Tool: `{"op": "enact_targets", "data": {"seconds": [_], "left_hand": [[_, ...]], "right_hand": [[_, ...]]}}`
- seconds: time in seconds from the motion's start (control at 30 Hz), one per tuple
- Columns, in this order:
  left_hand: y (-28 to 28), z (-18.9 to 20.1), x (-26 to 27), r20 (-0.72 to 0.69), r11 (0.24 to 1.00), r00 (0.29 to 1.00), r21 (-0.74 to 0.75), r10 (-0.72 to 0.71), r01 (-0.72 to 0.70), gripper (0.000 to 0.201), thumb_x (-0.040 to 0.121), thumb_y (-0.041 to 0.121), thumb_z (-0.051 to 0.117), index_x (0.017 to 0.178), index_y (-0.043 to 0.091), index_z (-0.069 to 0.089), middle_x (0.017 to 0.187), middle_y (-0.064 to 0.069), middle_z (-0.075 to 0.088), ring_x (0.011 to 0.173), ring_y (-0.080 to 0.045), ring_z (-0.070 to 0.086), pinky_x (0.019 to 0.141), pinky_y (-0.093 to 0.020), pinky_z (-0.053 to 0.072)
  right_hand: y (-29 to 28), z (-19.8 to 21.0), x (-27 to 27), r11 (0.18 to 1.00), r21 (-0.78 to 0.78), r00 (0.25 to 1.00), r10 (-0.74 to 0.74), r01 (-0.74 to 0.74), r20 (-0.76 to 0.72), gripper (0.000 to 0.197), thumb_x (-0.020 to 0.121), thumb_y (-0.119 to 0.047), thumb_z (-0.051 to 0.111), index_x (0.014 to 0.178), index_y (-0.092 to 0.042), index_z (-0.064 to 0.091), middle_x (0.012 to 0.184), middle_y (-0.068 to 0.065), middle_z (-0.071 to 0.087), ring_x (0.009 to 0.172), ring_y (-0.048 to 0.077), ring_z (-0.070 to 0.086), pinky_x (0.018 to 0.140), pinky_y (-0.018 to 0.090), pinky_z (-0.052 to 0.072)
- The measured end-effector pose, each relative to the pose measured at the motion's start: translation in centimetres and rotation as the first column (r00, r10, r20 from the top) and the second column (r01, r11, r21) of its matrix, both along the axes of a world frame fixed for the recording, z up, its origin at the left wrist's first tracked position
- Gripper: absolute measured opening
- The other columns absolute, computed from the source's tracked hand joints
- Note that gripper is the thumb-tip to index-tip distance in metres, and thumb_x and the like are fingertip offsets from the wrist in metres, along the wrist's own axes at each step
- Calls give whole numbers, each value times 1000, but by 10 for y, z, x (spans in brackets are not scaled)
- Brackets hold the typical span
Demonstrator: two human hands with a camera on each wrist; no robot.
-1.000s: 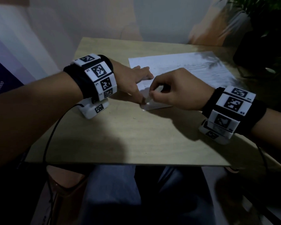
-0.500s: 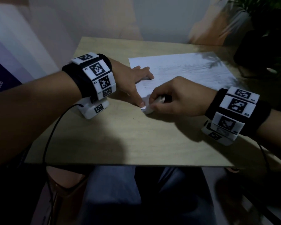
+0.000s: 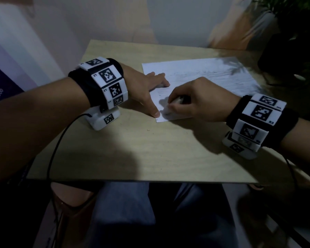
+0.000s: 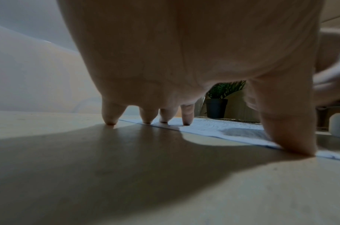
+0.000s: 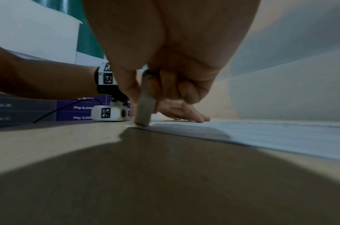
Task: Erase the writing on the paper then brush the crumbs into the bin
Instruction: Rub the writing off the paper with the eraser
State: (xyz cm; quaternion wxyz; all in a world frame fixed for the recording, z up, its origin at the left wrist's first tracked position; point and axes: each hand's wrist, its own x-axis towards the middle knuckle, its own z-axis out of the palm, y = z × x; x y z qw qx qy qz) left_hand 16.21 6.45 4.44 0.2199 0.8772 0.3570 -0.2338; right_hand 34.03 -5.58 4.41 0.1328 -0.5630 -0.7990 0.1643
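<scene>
Pale wooden table [image 3: 132, 149]: flat left grip [image 3: 143, 90] pins paper [image 3: 204, 76]; right grip [image 3: 195, 101] pinches blocky eraser [image 5: 145, 109].

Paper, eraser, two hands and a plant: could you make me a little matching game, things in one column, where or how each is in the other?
Things:
1. left hand
2. right hand
3. paper
4. plant

States:
A. stands in a dark pot beyond the table
B. lies flat on the table
C. fingers spread, pressing down the paper's edge
D. grips the eraser upright, its end on the paper's near corner

Pairs: 1-C, 2-D, 3-B, 4-A
</scene>
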Motion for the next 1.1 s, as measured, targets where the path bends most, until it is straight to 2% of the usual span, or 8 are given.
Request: {"op": "enact_targets", "data": {"seconds": [0.07, 0.2, 0.4, 0.57, 0.73, 0.87, 0.93, 1.1], "left_hand": [[-1, 0, -1, 7, 1000, 1000, 2, 4, -4, 116, 73, 65, 78, 161, 39, 6, 168, 18, -15, 153, -2, -16, 128, -44, 2], [-1, 1, -1, 1, 1000, 1000, -8, 8, -8, 116, 74, 65, 78, 161, 40, 5, 168, 19, -16, 153, -2, -17, 128, -45, 2], [-4, 0, -1, 10, 1000, 1000, 16, 9, -9, 115, 74, 71, 73, 161, 40, 4, 168, 20, -16, 152, -1, -15, 126, -37, -1], [-3, -2, 0, 11, 1000, 1000, 31, 4, -5, 114, 75, 70, 75, 160, 40, 6, 169, 17, -11, 153, -2, -15, 125, -38, 1], [-6, 0, 0, 26, 999, 1000, 41, 11, -12, 117, 73, 66, 79, 160, 38, 8, 170, 17, -4, 154, -2, -12, 124, -37, 3], [-3, -2, -1, 3, 1000, 1000, 22, 11, -11, 122, 67, 73, 79, 159, 42, 5, 170, 16, -11, 153, -2, -15, 126, -41, 3], [-3, -2, 0, 0, 1000, 1000, 27, 8, -8, 121, 68, 72, 79, 159, 42, 5, 170, 16, -12, 153, -2, -14, 126, -40, 2], [-3, -2, -1, 12, 999, 1000, 27, 16, -17, 120, 68, 70, 80, 159, 41, 6, 170, 14, -7, 154, -3, -11, 126, -39, 5]], "right_hand": [[2, -2, 3, 999, 42, 999, -1, 0, 36, 30, 90, -46, 63, 100, -20, 76, 82, -3, 72, 74, 13, 63, 74, 36, 51], [-7, 0, 4, 993, -80, 995, 87, -90, -42, 46, 82, -64, 58, 100, -25, 75, 86, -4, 74, 77, 13, 64, 72, 32, 51], [3, -1, 16, 999, 41, 999, -35, 35, 15, 41, 85, -54, 56, 105, -23, 75, 85, -5, 72, 76, 12, 63, 77, 38, 51], [-5, 0, 11, 994, -89, 998, 63, -65, -25, 44, 82, -62, 59, 100, -26, 75, 83, -6, 73, 75, 11, 63, 72, 33, 51], [0, 0, 13, 999, 41, 999, 3, -4, 36, 54, 84, -64, 48, 100, -22, 77, 87, -5, 75, 76, 13, 65, 75, 37, 51], [-11, 0, 7, 990, -47, 991, 134, -135, -12, 45, 86, -60, 57, 100, -21, 76, 84, -5, 74, 72, 14, 64, 70, 32, 49], [-7, -1, 10, 995, -63, 997, 82, -82, -16, 42, 86, -57, 59, 100, -22, 77, 85, -5, 74, 74, 13, 64, 73, 35, 50], [-1, -2, 13, 997, 55, 996, 53, -57, 71, 59, 82, -67, 41, 103, -23, 75, 93, -6, 75, 81, 14, 67, 76, 40, 54]]}}
